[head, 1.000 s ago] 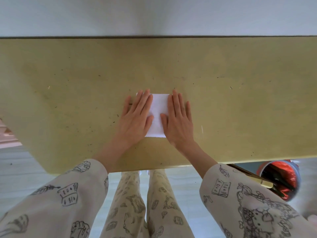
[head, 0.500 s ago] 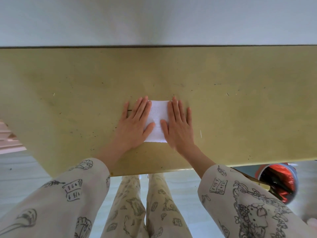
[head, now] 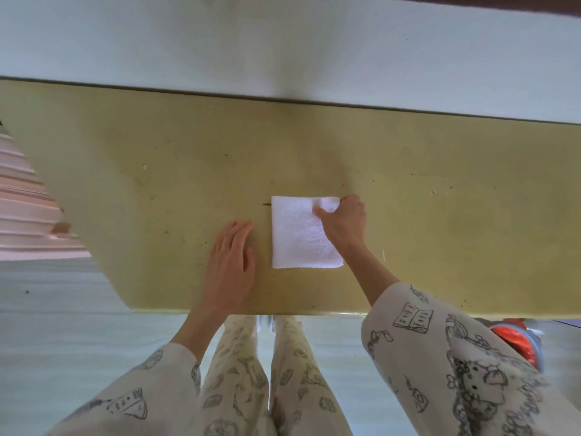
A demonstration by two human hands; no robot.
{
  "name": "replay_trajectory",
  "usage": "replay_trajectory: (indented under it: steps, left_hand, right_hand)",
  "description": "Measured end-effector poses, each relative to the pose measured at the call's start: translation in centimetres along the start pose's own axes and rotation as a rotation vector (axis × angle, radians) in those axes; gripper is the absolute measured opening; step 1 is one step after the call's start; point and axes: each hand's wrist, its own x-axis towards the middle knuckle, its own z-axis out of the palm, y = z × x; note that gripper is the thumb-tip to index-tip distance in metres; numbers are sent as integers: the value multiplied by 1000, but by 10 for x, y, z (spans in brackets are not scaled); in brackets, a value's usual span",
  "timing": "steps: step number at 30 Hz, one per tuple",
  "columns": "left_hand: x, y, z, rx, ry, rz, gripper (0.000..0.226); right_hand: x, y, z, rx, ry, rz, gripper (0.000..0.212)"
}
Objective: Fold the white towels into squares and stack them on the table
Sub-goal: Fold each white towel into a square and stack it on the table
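A white towel [head: 298, 237], folded into a small square, lies flat near the middle of the yellow table [head: 440, 215]. My right hand [head: 344, 220] pinches the towel's far right corner between thumb and curled fingers, lifting that corner slightly. My left hand [head: 231, 262] rests flat on the table just left of the towel, fingers straight, apart from the cloth. Only this one towel is in view.
The table's near edge [head: 283, 313] runs just in front of my legs. A white wall [head: 283, 42] backs the far edge. A red and blue container [head: 518, 341] sits on the floor at the right, and pink striped fabric [head: 25, 215] lies at the left.
Both hands were pressing flat on the towel. My left hand has slid off to the left onto the table, and my right hand has moved to the far right corner and pinched it.
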Motion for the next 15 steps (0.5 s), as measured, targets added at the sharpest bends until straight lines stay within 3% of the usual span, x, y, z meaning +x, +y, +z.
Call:
replay_trajectory:
  steps: [6, 9, 15]
  left_hand:
    - [-15, -14, -27, -80, -19, -86, 36]
    - [-29, -21, -36, -120, -16, -165, 36]
    - [-55, -32, -48, -243, 105, -298, 39]
  right_hand:
    - [-20, -7, 17, -14, -112, 69, 61]
    - [-32, -12, 25, -144, -186, 68, 61]
    - [-59, -19, 32, -324, -230, -140, 45]
